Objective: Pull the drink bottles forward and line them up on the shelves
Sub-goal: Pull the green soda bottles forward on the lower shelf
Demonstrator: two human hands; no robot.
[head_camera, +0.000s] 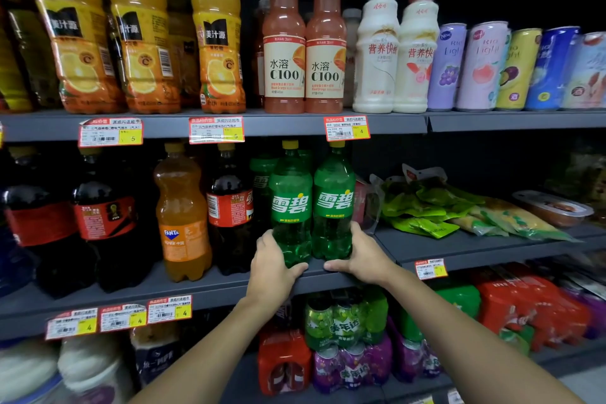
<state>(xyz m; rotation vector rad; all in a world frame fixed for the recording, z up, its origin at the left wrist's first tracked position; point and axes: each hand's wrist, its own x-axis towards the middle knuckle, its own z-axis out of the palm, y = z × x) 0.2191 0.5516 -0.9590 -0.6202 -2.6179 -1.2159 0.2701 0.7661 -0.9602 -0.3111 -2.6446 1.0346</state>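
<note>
Left hand (273, 264) grips base of left green bottle (290, 203), right hand (362, 256) grips right green bottle (333, 200); both upright, side by side, straight ahead near middle shelf (216, 292) front edge.

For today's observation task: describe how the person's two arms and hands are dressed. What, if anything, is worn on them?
Nothing is worn. The left hand and right hand have no gloves, and no rings show on the visible fingers. The left forearm and right forearm are uncovered down to the picture's bottom edge: no sleeve, watch or bracelet in view.
</note>
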